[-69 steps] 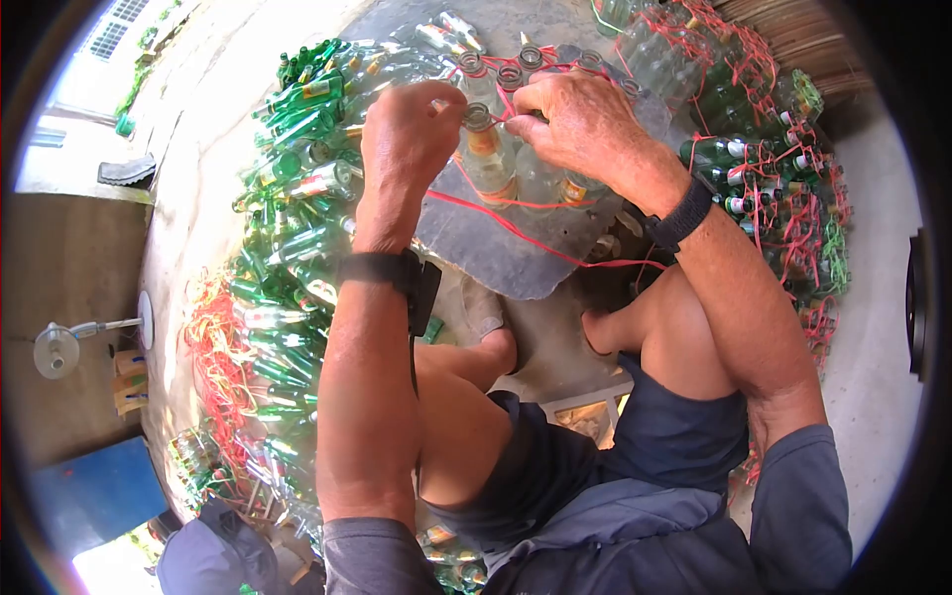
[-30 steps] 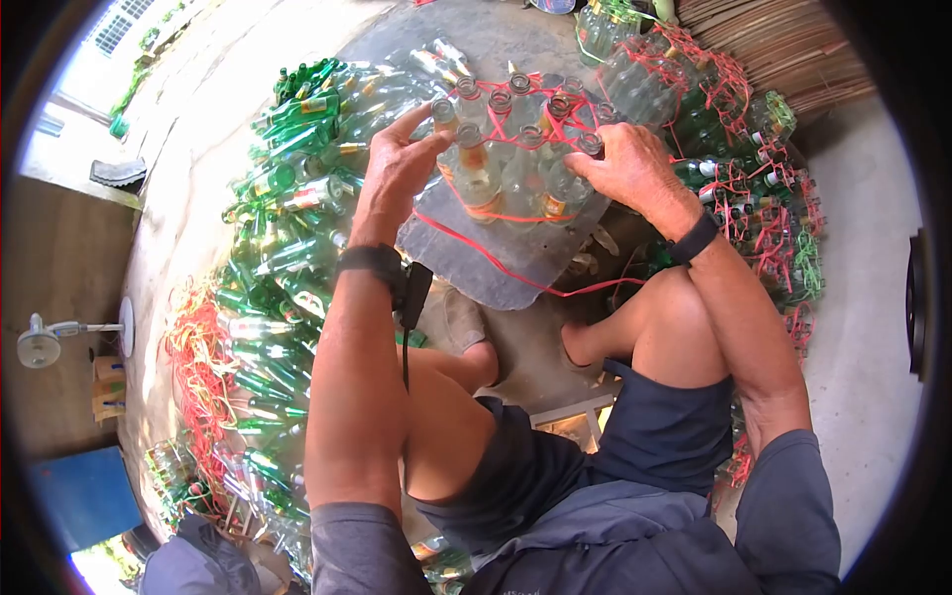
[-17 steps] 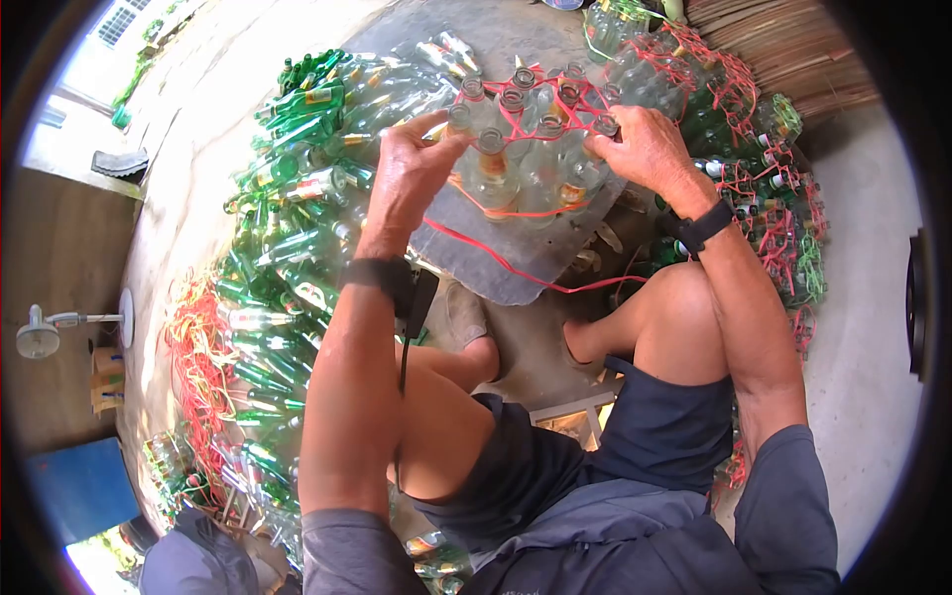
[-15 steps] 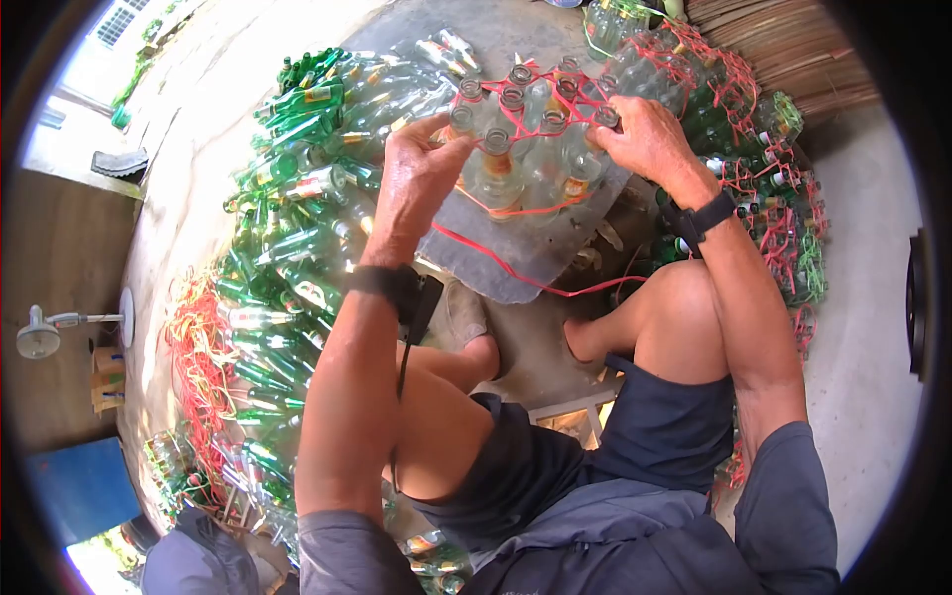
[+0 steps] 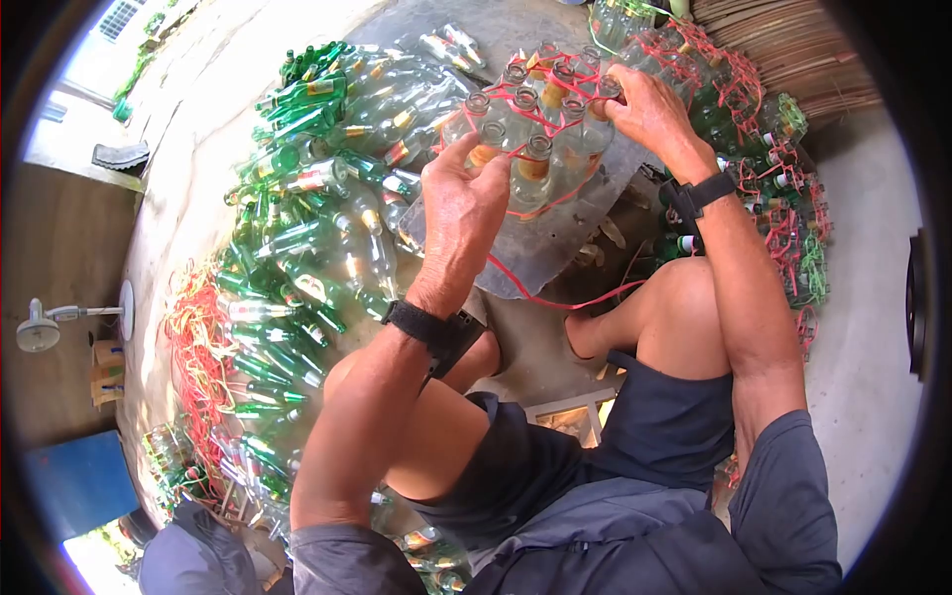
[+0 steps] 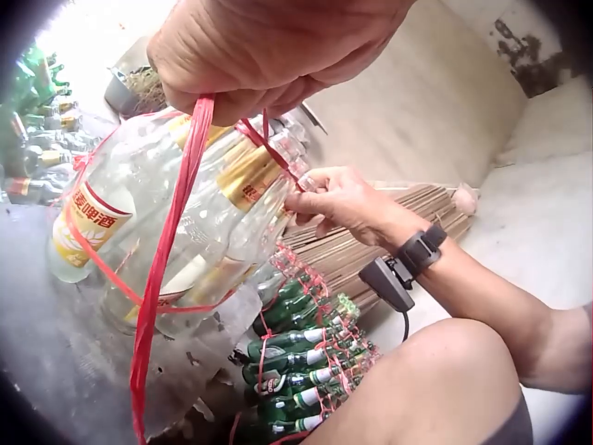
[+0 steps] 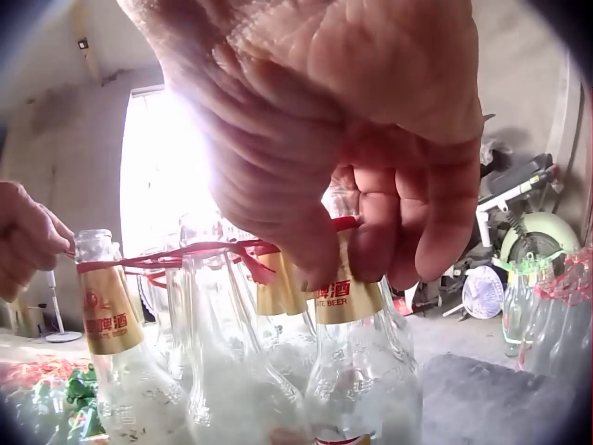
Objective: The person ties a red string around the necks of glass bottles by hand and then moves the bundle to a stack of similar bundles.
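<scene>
A bundle of clear glass bottles [image 5: 585, 149] stands upright on a grey slab [image 5: 585, 238]. Red plastic twine criss-crosses between the necks, and another loop circles the bodies. My left hand [image 5: 461, 203] is at the near left of the bundle, fingers curled on a length of red twine [image 6: 167, 250] that hangs down past the bottles. On the far right side, my right hand [image 5: 650, 114] pinches the neck of a gold-labelled bottle [image 7: 343, 380] between thumb and fingers. The loose twine trails across the slab's near edge toward my right knee.
Green and clear bottles [image 5: 297, 233] lie heaped on the left beside a pile of red and yellow twine [image 5: 198, 332]. Tied bundles of green bottles [image 5: 769, 198] line the right side. My knees and feet are close below the slab. A white fan [image 5: 40, 329] stands far left.
The bundle has turned on the slab, its right side swinging away from me. My left hand has moved right and nearer to me, and the right hand has shifted farther away.
</scene>
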Motion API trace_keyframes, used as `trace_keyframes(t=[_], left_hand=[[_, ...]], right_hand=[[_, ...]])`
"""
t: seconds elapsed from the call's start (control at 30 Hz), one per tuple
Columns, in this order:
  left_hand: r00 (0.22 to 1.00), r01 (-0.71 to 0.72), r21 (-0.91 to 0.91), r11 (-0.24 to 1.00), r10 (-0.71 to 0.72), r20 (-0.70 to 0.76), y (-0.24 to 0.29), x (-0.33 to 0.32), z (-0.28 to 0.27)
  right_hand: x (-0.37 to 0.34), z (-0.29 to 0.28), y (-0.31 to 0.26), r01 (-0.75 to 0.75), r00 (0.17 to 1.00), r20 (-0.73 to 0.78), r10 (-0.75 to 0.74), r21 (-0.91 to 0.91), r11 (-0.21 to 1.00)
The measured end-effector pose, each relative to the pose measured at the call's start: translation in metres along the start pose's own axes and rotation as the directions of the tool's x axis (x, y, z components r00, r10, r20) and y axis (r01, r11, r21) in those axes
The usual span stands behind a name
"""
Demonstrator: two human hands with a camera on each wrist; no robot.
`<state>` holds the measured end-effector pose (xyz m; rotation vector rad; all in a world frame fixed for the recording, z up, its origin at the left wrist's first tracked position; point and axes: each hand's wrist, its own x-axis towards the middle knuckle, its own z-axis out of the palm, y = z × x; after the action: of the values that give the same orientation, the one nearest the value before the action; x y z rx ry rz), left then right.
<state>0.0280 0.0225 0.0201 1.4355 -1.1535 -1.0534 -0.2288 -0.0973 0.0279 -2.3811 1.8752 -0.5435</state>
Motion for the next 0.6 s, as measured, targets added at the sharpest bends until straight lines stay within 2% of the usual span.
trace_keyframes(t=[0.2, 0.27, 0.37, 0.43, 0.6], left_hand=[[0.999, 0.021, -0.069, 0.997, -0.024, -0.032, -0.004, -0.002, 0.004], [0.998, 0.017, -0.106, 0.994, -0.023, -0.055, -0.007, -0.003, 0.008], [0.996, 0.017, -0.147, 0.989, -0.03, -0.088, -0.014, -0.004, 0.011], [0.994, 0.02, -0.154, 0.988, -0.036, -0.101, -0.017, -0.006, 0.014], [0.967, 0.045, -0.061, 0.997, -0.059, -0.249, -0.021, -0.007, 0.022]], right_hand=[[-0.003, 0.01, 0.007, 0.05, 0.993, -0.105, -0.044, 0.048, 0.998], [-0.004, 0.011, 0.008, 0.016, 0.999, -0.051, -0.014, 0.043, 0.999], [-0.008, 0.014, 0.013, 0.051, 0.997, -0.057, -0.045, 0.12, 0.991], [-0.01, 0.011, 0.013, 0.037, 0.999, -0.041, -0.033, 0.108, 0.993], [-0.013, 0.003, 0.009, -0.054, 0.999, 0.012, 0.053, 0.127, 0.99]])
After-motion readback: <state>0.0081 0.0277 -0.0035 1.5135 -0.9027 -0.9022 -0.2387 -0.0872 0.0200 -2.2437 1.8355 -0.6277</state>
